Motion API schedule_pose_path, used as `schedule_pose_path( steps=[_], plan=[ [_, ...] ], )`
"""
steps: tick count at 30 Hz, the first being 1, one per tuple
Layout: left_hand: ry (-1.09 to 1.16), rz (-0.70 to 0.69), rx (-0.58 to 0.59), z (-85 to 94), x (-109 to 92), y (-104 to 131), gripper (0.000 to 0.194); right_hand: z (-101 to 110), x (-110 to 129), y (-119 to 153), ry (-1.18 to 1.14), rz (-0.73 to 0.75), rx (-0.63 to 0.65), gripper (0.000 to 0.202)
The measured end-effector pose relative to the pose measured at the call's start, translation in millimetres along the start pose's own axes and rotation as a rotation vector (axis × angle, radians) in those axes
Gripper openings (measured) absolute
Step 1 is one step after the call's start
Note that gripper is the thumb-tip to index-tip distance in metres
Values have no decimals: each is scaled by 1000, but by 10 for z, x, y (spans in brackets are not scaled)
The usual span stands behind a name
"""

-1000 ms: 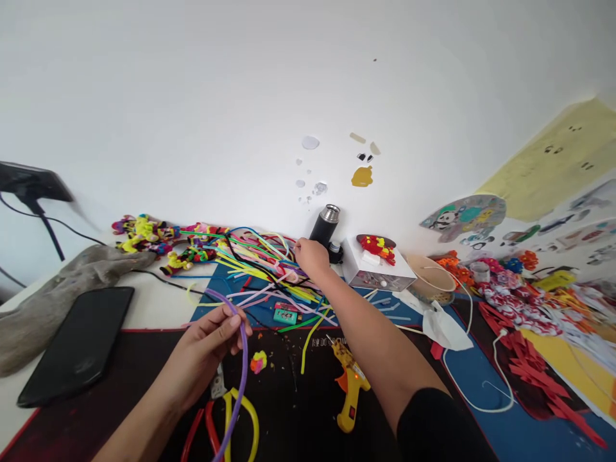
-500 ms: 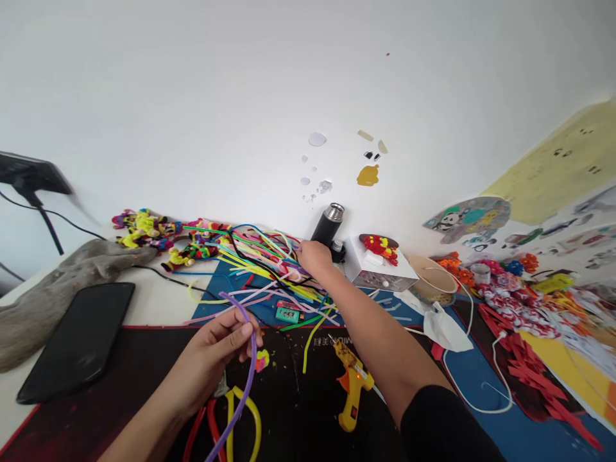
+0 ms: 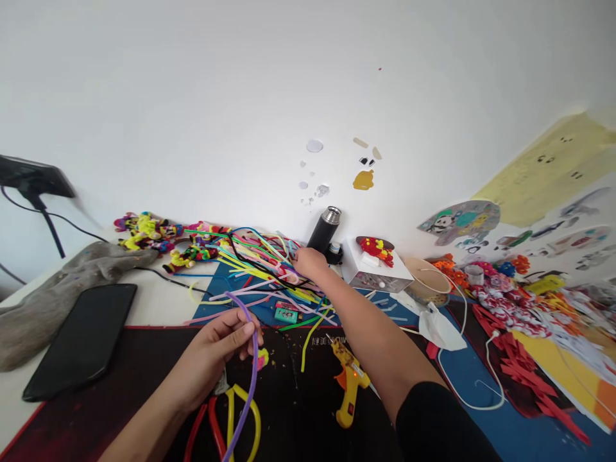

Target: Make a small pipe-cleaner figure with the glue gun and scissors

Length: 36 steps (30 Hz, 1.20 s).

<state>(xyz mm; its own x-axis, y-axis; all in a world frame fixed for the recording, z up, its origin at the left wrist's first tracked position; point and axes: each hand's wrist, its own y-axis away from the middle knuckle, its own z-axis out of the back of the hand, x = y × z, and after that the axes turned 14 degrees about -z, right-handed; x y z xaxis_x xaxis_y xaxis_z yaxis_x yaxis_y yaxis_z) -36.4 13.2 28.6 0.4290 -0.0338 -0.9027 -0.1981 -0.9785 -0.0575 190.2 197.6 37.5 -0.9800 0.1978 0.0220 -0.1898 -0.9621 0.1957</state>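
Note:
My left hand (image 3: 224,340) pinches a purple pipe cleaner (image 3: 253,378) between thumb and fingers; its long end hangs down in a curve past the lower edge. Across the mat, my right hand (image 3: 308,262) reaches into a heap of coloured pipe cleaners (image 3: 269,266). Its fingers are bent into the heap, and what they grip, if anything, is hidden. Beneath my left hand lie pliers with red and yellow handles (image 3: 216,427) and a small yellow and pink piece (image 3: 262,359). A yellow glue gun (image 3: 350,391), its small light lit, rests left of my right forearm.
A black bottle (image 3: 325,230) stands behind my right hand, beside a white box (image 3: 378,273). Pipe-cleaner figures (image 3: 149,228) lie at back left. A black phone-like slab (image 3: 79,343) is at left; a white cable (image 3: 474,404) loops at right.
My right hand has shifted slightly left and toward me within the heap. My left hand keeps its hold on the purple pipe cleaner. The view has turned slightly.

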Motion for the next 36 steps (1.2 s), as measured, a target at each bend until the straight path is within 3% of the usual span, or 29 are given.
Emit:
schedule_pose_path(
  steps=[5, 16, 22, 29, 36],
  plan=[
    [-9, 14, 23, 28, 53, -6, 45, 69, -33, 46, -96, -10, -75, 19],
    [-3, -19, 4, 53, 99, -23, 40, 341, -364, 152, -496, -64, -358, 17],
    [23, -2, -66, 74, 126, -57, 41, 476, -633, 116, -722, -60, -457, 31],
    [-2, -4, -60, 68, 157, -46, 41, 367, -814, 234, -828, 29, -335, 27],
    [-41, -17, -16, 67, 166, -52, 39, 154, -623, 402, -851, 89, -196, 28]
  ],
)
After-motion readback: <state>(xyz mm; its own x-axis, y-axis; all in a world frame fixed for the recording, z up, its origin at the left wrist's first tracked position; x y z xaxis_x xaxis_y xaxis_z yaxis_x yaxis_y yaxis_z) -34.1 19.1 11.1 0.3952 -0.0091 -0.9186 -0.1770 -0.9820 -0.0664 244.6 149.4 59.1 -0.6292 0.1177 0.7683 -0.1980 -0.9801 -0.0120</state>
